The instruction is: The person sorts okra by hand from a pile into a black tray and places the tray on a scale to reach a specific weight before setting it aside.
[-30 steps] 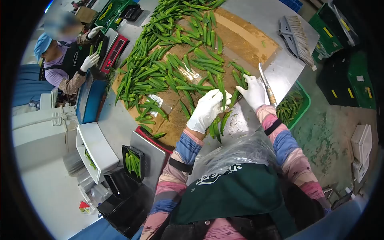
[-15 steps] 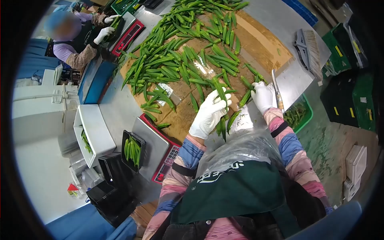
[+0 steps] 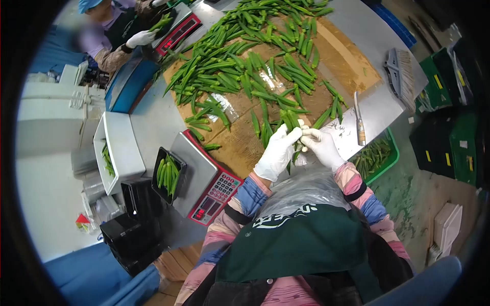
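Both my hands wear white gloves and meet above the near edge of the cardboard. My left hand [image 3: 278, 154] is closed around a few okra pods [image 3: 290, 119], their ends pointing up and away from me. My right hand [image 3: 323, 148] touches the left one, its fingertips pinched on the lower part of the same okra; its exact hold is partly hidden. Beyond them a large heap of loose okra [image 3: 219, 69] covers the brown cardboard [image 3: 352, 61]. To the right of my right hand lies a knife [image 3: 360, 122] with a wooden handle.
On the left stand a red-edged scale [image 3: 220, 189], a black tray of okra [image 3: 168, 176] and a white bin [image 3: 125, 153]. A brush [image 3: 399, 76] lies at the right table edge, above a green basket [image 3: 383, 158]. Across the table a co-worker's gloved hand [image 3: 141, 39] holds okra.
My right hand has moved left from beside the knife to join my left hand at the okra. The view has shifted slightly. Across the table, the co-worker has lifted some okra.
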The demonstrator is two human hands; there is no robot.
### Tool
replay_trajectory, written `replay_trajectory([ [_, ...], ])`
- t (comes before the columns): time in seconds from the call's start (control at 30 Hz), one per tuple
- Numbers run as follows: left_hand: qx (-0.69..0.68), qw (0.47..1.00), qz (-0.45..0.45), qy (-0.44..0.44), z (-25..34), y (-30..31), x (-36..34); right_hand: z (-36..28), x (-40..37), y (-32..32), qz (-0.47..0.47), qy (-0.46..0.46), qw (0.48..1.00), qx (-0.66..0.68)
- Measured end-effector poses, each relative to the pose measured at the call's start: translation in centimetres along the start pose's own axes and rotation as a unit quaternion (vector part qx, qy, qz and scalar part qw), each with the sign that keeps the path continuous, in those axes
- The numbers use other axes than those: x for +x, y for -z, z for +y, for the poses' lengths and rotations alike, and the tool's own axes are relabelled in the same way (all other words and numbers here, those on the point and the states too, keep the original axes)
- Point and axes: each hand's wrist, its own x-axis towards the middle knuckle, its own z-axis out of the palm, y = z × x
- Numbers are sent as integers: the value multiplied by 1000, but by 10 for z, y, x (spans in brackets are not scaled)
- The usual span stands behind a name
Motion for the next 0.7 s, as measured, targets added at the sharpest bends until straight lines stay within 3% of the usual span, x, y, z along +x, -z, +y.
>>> replay_trajectory([
  [0.13,67,995,67,5,4,-3,-19,10,-4,-16,27,25,995,-94],
  [0.23,179,977,91,-73,6,1,-36,20,-4,-25,18,40,990,-131],
  [0.37,182,951,202,-145,47,6,-79,15,-5,-34,-6,42,985,-168],
  [0.43,279,892,285,-214,82,24,-111,26,0,-29,1,39,982,-187],
  [0.47,330,816,345,-327,92,45,-123,35,1,-25,15,25,984,-176],
  [0.5,334,790,383,-341,109,66,-144,39,1,-23,32,10,986,-166],
  [0.53,409,701,409,-417,124,85,-168,45,1,-19,33,3,984,-174],
  [0.57,419,685,457,-382,140,88,-195,52,1,-14,35,-4,983,-182],
  [0.6,484,615,492,-381,152,108,-216,58,1,-11,38,-11,981,-191],
  [0.63,485,604,517,-364,156,122,-238,63,1,-8,41,-21,980,-194],
  [0.67,625,493,529,-294,158,140,-266,67,1,-7,46,-31,979,-197],
  [0.7,653,482,510,-284,158,176,-289,71,0,-5,50,-42,977,-201],
])
